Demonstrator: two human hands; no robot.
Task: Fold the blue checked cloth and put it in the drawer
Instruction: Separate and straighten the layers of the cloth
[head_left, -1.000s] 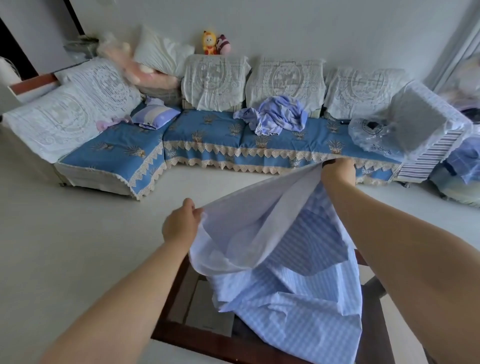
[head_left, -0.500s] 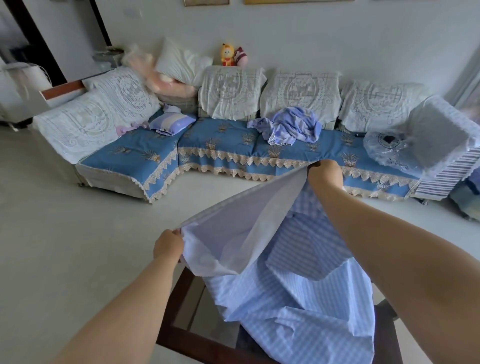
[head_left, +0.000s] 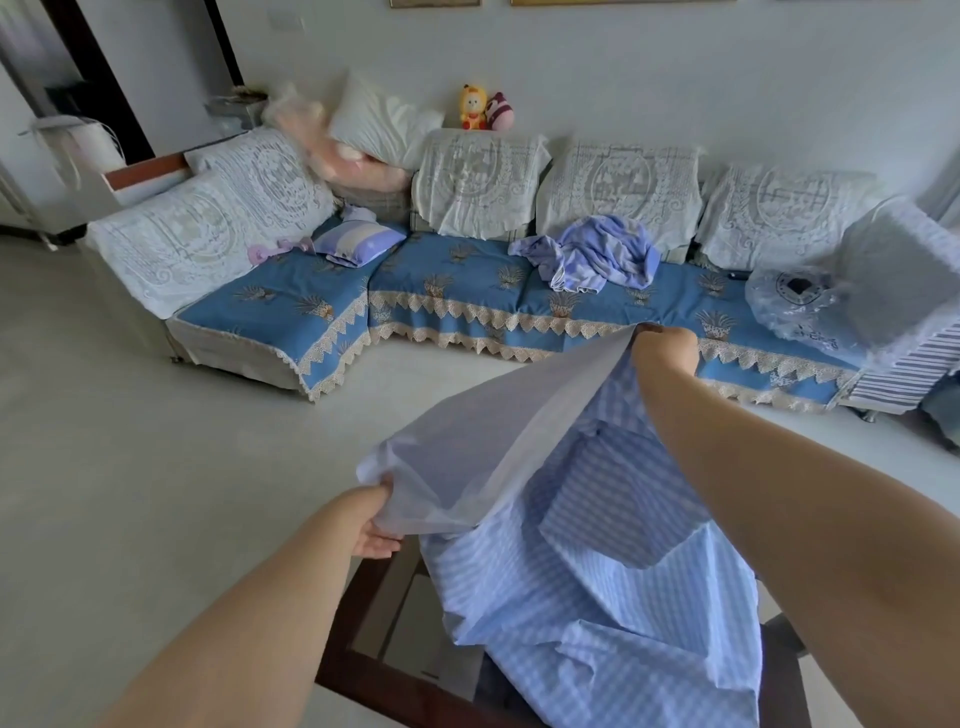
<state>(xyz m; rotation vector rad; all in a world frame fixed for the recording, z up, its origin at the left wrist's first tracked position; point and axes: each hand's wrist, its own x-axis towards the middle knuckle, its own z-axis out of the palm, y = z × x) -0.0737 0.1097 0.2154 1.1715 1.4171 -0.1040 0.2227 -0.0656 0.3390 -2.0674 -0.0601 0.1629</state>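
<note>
You had the blue checked cloth (head_left: 613, 561) draped over the table (head_left: 363, 670) at 6 o'clock, left hand (head_left: 371, 525) and right hand (head_left: 665, 345) each pinching its edge; it looked light, limp, best held by corners.

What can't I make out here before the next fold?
- Drawer: none shows in the head view.
- Right hand fingers: hidden behind the hand's back and the cloth edge.
- Cloth's lower end: cut off by the bottom edge.
- Table top: mostly covered by cloth.
</note>
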